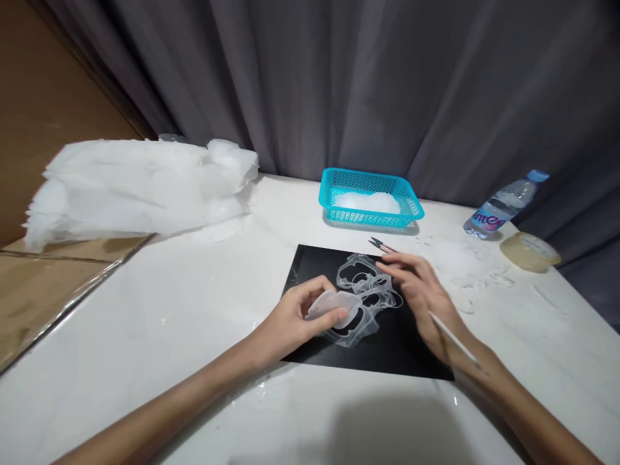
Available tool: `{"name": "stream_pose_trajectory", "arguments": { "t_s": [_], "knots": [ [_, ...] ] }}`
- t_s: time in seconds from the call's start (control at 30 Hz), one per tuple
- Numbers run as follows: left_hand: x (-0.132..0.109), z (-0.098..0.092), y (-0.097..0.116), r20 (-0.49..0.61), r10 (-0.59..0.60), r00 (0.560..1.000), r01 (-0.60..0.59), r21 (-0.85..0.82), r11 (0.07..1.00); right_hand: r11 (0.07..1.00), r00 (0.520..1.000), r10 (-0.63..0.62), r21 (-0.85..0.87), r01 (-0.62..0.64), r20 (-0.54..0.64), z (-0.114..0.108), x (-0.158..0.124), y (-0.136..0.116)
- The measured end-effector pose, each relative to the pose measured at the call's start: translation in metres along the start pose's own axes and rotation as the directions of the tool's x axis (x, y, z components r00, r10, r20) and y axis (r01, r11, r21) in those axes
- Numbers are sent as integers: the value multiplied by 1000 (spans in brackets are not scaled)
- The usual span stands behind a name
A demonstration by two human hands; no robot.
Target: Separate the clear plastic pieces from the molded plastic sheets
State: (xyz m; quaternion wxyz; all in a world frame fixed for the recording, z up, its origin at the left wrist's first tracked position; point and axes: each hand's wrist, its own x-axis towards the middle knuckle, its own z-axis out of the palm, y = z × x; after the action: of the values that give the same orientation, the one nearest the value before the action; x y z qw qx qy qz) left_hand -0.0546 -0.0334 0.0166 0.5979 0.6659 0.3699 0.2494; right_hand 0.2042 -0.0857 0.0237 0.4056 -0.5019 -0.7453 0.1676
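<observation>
- Plainly grasping, with left hand (295, 313), a small stack of translucent pieces (334, 302), thumb laid across the near face and fingers bent behind.
- Held, stack and all, over the left part of a black mat (387, 352), at a tilt; cannot tell whether touching the mat.
- Looking cloudy white, thin and rounded in outline, seemingly layered; partly covered by the thumb.
- Holding right hand (426, 297) half open, fingers loosely curved, with fingertips beside the far right part of some clear film (356, 337); cannot tell whether touching it.
- Running from the base of the right thumb back over the wrist, a slim white stick (455, 340); cannot tell how gripped.
- Poking out just beyond the right fingers, a dark-tipped tool (376, 243); cannot tell whether held.
- Spread across the mat under and between both hands, the film, tangled, with large curved openings.
- Farther out, set on a white table (194, 310): a turquoise basket (368, 218) containing white pieces (363, 202), a bottle (501, 206), a tape roll (527, 252), clear scraps (496, 279), and at left a white bundle (130, 187).
</observation>
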Motion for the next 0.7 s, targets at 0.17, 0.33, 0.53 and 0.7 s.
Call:
{"name": "stream_pose_trajectory", "arguments": {
  "t_s": [0.17,0.33,0.53,0.7],
  "knots": [
    [-1,3,0,-3,35,999,-35,-38,999,1000,960,0,9,-3,280,22,-9,-13],
    [-3,5,4,91,-96,991,100,-42,994,997,973,31,57,-46,230,32,-12,-20],
    [-5,2,-1,17,-97,995,96,30,995,987,951,137,46,-155,277,33,-10,-20],
    [-6,9,-2,-1,-84,996,84,89,993,976,921,205,4,-219,331,33,-8,-24]
  ]
}}
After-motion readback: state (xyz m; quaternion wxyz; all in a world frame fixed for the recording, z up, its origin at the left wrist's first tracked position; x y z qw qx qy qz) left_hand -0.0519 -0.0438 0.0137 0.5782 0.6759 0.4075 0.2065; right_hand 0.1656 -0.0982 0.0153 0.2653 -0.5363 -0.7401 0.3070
